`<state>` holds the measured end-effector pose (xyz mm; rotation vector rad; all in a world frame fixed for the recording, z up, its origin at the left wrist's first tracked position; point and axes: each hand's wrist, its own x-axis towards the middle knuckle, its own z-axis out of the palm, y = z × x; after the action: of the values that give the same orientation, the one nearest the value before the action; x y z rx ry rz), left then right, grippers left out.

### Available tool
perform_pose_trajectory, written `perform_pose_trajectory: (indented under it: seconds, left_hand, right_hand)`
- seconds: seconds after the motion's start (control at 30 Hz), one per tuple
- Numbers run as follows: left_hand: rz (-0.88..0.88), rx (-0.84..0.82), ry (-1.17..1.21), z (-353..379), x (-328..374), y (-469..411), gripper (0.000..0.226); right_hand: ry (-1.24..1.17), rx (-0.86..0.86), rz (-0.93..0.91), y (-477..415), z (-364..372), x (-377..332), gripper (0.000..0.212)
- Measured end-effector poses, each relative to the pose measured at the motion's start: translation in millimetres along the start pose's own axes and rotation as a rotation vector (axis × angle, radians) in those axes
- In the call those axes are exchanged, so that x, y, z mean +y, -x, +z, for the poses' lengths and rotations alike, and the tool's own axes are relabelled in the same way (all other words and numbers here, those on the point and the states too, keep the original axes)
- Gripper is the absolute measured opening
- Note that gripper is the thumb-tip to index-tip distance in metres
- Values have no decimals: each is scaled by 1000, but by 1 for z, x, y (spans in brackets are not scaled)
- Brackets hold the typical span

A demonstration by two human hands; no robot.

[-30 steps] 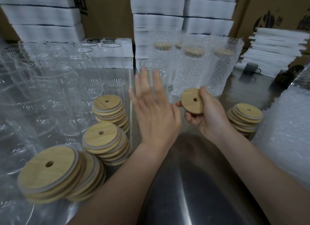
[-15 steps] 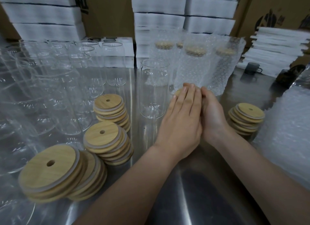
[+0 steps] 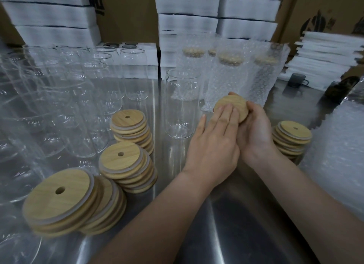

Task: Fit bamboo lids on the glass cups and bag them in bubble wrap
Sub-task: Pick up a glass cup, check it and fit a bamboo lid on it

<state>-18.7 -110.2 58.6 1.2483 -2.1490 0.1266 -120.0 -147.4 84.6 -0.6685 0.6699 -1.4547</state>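
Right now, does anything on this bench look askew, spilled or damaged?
Only at left: the nearest lid stack is fanned out sideways, and the middle lid stack leans too. No broken glass or spill shows. The right hand grips one lid, the left hand flat on it.

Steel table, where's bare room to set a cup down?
Bare steel table lies near centre, between the left lid stacks and the bubble wrap pile, under the forearms. A narrow strip runs from there to the lone glass cup. Crowded: empty glass cups left, bagged cups behind.
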Motion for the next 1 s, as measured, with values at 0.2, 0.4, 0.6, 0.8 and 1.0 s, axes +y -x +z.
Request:
perform_pose_trajectory:
  seconds: [0.2, 0.4, 0.6, 0.8, 1.0]
  left_hand:
    - [-87, 49, 113, -6, -9, -3, 56]
    - [-69, 233, 249, -7, -2, 2, 43]
    - [-74, 391, 354, -8, -5, 2, 35]
    - [-98, 394, 255, -3, -11, -1, 41]
    - [-109, 111, 168, -1, -2, -2, 59]
  right_hand:
    - [141, -100, 44, 1, 2, 1, 31]
    - [223, -120, 101, 0, -3, -3, 51]
    - [197, -160, 92, 2, -4, 0, 51]
    - [239, -63, 82, 5, -1, 4, 63]
    - [143, 56, 104, 9, 2, 5, 53]
